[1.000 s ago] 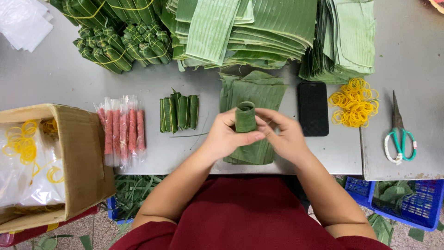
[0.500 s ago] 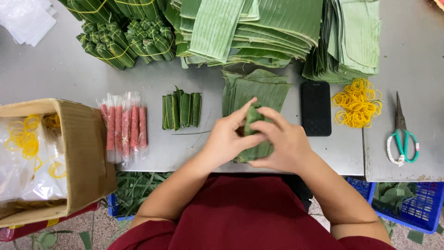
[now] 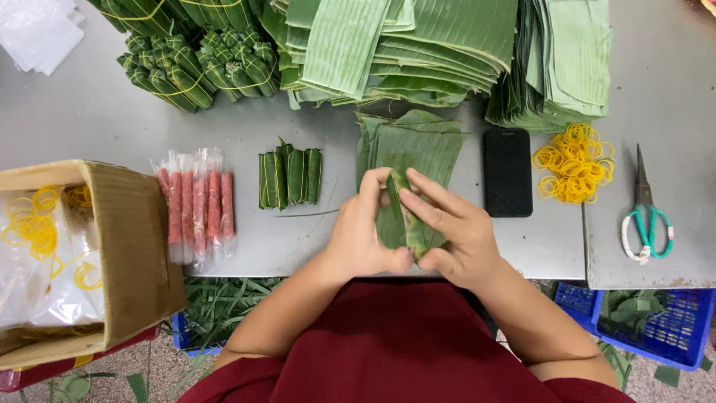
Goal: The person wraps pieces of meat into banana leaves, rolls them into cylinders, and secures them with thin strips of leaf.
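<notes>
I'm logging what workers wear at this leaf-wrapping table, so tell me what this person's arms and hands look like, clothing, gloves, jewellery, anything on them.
Both hands are bare: the left hand and the right hand have no gloves, and no rings or watch are visible. The forearms are uncovered to about the elbow, with no sleeve reaching them. The person wears a dark red garment of plain cloth, with no markings in view. Fingernails look short and unpainted.

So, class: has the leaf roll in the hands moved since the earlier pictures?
Yes. The leaf roll stood upright beside the phone a second ago; now it lies tilted lower, nearer the table edge.
</notes>
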